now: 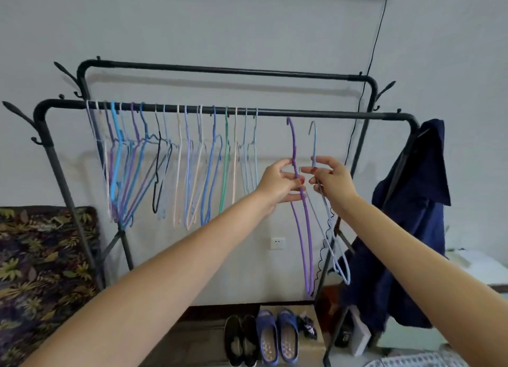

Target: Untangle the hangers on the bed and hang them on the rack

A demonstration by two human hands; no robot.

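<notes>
Hangers [170, 157] mostly done: approx 17 already hooked on the front rail [343, 114] of the rack, bunched left to centre, right stretch of rail bare. Two left in hand, both held just below that bare stretch, hooks up but not over it yet. Left hand [277, 183] pinches the purple hanger [301, 215] at its neck, thumb and fingers curled round the wire. Right hand [331, 181] grips the pale blue hanger [328, 223] at its neck, fingers curled. The two look separated at the top; lower down they hang near each other, can't tell if touching. Bed not in view, so no way to say if more are waiting there. Remaining, by my read: lift each hook onto the rail, then check bed for leftovers. Back rail [220, 70] holds none.
</notes>
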